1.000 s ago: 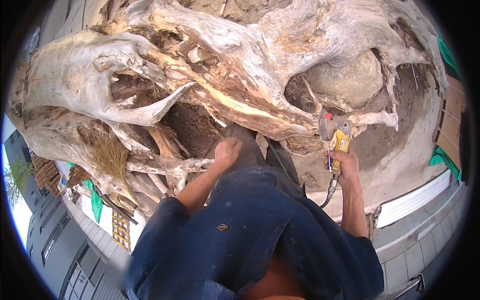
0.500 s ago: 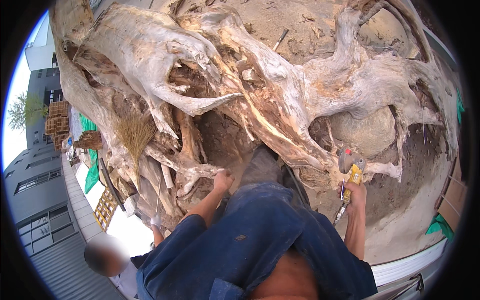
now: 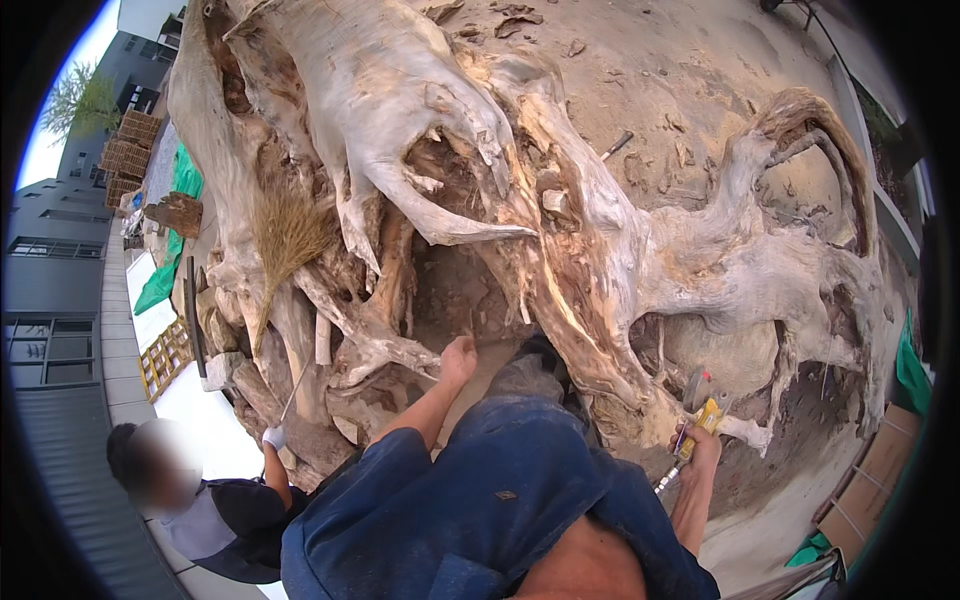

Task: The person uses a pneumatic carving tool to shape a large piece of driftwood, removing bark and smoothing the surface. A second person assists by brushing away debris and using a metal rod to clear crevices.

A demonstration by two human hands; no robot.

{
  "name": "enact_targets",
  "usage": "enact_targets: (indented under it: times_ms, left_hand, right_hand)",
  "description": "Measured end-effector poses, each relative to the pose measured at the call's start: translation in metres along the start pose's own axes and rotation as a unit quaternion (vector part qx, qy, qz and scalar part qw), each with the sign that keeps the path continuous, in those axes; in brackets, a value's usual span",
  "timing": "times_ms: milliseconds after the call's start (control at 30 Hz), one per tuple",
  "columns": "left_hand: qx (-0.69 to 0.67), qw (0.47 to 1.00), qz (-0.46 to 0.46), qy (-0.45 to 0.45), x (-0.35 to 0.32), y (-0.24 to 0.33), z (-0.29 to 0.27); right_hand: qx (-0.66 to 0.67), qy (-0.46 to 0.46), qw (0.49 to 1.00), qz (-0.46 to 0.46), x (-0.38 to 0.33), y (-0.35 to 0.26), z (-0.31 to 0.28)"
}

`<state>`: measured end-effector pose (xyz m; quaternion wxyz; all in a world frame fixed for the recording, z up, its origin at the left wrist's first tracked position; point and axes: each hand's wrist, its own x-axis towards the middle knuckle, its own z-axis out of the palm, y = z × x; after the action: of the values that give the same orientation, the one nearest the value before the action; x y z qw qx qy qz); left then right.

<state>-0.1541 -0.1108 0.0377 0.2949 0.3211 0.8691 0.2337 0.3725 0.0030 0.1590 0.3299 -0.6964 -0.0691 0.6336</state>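
My right hand (image 3: 699,449) grips a yellow hand-held grinder (image 3: 706,414) with a disc at its far end and a metal hose fitting below. The grinder's head is beside a low arm of a big pale, weathered tree root (image 3: 690,255). My left hand (image 3: 459,361) is closed, its fingers curled, just right of the tip of a root branch (image 3: 400,350). Nothing shows in it. A straw broom (image 3: 288,235) leans on the wood at the left.
A co-worker (image 3: 235,510) with a white glove holds a thin rod (image 3: 296,392) against the roots at left. A large stone (image 3: 725,360) lies under the right root. A dark-handled tool (image 3: 617,145) rests on sandy ground. Cardboard (image 3: 875,480) stands at right.
My view has swung, so the roots appear lower and further right. My left hand has come away slightly from the branch tip. The grinder stays in my right hand. More of the co-worker shows.
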Motion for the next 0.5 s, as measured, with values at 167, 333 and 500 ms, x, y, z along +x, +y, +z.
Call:
enact_targets:
  times_ms: [167,333,500]
  left_hand:
    - [-0.265,0.952,-0.147,0.031,0.069,0.039,-0.029]
    - [-0.312,0.937,-0.149,0.06,0.13,0.06,-0.065]
    - [-0.346,0.926,-0.147,0.038,0.158,0.076,-0.071]
  right_hand:
    - [-0.014,0.016,1.0,0.001,-0.007,-0.001,0.027]
    - [-0.018,-0.003,1.0,0.021,-0.008,0.006,0.055]
    - [-0.051,-0.003,0.999,0.002,-0.02,0.007,0.097]
